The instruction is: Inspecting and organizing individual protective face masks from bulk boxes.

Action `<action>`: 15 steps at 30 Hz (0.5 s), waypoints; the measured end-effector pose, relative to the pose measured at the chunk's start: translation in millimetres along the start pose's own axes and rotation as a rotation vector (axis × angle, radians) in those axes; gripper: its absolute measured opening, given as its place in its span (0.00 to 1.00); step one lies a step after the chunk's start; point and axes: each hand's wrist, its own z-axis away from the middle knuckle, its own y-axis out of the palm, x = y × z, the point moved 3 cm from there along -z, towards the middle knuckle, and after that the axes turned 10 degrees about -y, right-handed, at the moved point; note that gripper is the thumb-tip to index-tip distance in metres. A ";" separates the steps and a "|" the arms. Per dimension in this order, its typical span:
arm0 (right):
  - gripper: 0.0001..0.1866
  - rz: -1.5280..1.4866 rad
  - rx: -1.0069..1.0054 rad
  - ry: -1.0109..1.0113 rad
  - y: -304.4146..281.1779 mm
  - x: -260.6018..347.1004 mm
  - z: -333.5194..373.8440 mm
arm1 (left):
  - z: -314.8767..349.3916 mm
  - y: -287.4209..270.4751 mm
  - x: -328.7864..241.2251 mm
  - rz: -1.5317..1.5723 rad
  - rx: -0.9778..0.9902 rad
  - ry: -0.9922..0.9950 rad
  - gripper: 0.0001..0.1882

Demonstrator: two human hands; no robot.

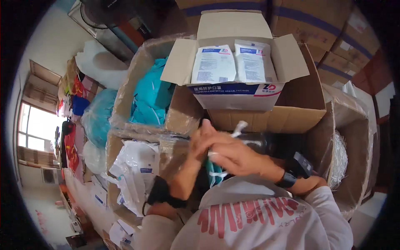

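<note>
My left hand (200, 141) and my right hand (233, 155) meet in front of my chest, the right lying over the left. White straps run between and around them, and one loose strap end (239, 128) sticks out above my right hand. Below the hands hangs a teal face mask (215, 171), mostly hidden by my right hand and arm. My right fingers are closed on its straps. The left fingers are bent and partly covered, so what they grip cannot be made out.
Ahead, an open white carton (237, 98) holding two sealed white packs (213, 64) rests on a brown cardboard box (266, 121). Left are plastic-lined boxes with teal masks (152, 98) and white plastic bags (135, 166). At right, another lined box (358, 146) holds clear, crinkled material (339, 162).
</note>
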 end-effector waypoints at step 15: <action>0.10 0.028 0.356 -0.072 20.0 33.1 -38.2 | -77.6 -108.5 -7.3 -0.129 -0.790 0.388 0.25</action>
